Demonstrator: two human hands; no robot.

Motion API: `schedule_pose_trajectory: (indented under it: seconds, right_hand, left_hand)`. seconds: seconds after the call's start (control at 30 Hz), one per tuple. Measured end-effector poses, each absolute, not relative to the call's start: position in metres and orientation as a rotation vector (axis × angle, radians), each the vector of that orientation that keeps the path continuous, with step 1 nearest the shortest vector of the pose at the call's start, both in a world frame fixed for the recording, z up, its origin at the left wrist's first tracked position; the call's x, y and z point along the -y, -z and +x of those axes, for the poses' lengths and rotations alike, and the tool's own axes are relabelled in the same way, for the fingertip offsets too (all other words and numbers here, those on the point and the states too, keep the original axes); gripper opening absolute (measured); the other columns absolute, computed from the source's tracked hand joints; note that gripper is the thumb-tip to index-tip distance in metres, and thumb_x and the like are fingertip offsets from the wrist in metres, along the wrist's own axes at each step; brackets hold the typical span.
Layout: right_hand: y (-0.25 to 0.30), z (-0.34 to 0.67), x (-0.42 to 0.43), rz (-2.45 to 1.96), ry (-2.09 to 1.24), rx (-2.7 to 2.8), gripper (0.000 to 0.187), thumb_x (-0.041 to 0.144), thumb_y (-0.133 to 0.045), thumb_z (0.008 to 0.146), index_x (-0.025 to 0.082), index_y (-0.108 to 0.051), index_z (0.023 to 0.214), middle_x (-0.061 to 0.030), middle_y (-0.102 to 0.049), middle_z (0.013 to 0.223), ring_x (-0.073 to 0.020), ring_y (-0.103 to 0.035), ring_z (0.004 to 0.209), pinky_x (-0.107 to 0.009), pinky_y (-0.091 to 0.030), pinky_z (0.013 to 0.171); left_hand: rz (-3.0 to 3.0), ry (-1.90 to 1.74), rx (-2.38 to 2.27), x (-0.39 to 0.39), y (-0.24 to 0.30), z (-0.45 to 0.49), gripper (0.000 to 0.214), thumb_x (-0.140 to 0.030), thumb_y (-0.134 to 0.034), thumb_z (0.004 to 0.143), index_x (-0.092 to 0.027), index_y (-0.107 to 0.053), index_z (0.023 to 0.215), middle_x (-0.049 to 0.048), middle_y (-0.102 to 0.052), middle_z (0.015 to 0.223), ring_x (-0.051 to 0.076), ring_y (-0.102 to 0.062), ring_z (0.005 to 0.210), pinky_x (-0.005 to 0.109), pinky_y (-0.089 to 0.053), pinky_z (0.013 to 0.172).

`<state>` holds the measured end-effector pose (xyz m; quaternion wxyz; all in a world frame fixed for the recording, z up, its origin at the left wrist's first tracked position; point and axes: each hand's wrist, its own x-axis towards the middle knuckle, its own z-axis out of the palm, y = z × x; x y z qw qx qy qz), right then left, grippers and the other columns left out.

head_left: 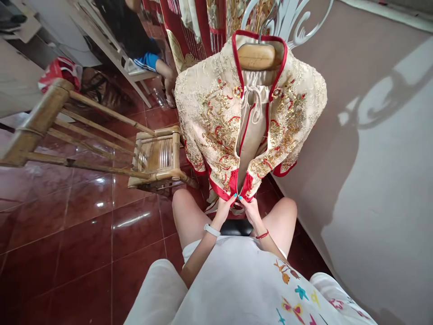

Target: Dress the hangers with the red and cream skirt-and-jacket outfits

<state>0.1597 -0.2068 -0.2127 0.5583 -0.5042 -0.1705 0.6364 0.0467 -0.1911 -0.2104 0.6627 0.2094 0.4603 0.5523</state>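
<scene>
A cream jacket [216,113] with gold beadwork and red trim hangs on a wooden hanger [257,57] in front of me. Its front is parted, and pale lining and a tied cord [257,104] show inside the neck. My left hand [225,208] pinches the red lower front corner on the left side. On the other corner, my right hand [249,209] has the red hem between thumb and fingers. Both thumbs are close together at the bottom of the front opening. The fingers underneath are mostly hidden by the cloth.
A bamboo chair [155,153] stands to my left on red tiles. Beyond it are a red bag [61,74], a white chair [135,76] and a seated person's leg [164,70]. More garments [199,27] hang behind the jacket. A wall [382,180] borders the right.
</scene>
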Motion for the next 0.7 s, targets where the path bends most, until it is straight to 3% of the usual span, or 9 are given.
schedule_pose_trajectory:
  seconds: [0.33,0.53,0.7]
  right_hand:
    - [0.212,0.152,0.205,-1.218,-1.418,0.405,0.045,0.050,-0.093,0.053,0.016,-0.071,0.073,-0.0032,-0.071,0.069,-0.0123,-0.060,0.055,-0.027,-0.055,0.054]
    - [0.214,0.145,0.206,-1.200,-1.378,0.399,0.043,0.051,-0.091,0.057,0.017,-0.069,0.071,-0.0017,-0.069,0.068,-0.0117,-0.059,0.058,-0.028,-0.055,0.061]
    - [0.220,0.142,0.202,-1.213,-1.347,0.403,0.042,0.050,-0.090,0.058,0.016,-0.069,0.073,-0.0027,-0.070,0.072,-0.0124,-0.059,0.062,-0.028,-0.054,0.066]
  left_hand:
    - [0.599,-1.275,-1.210,0.191,0.201,0.049,0.044,-0.025,-0.087,0.067,-0.016,-0.071,0.107,0.0095,-0.076,0.111,0.026,-0.069,0.112,0.039,-0.050,0.106]
    - [0.629,-1.286,-1.268,0.190,0.198,0.050,0.041,-0.023,-0.090,0.063,-0.017,-0.072,0.100,0.0102,-0.077,0.109,0.027,-0.071,0.108,0.038,-0.051,0.103]
    - [0.689,-1.270,-1.274,0.189,0.208,0.046,0.033,-0.023,-0.086,0.068,-0.017,-0.073,0.097,0.0093,-0.078,0.107,0.026,-0.071,0.106,0.037,-0.050,0.104]
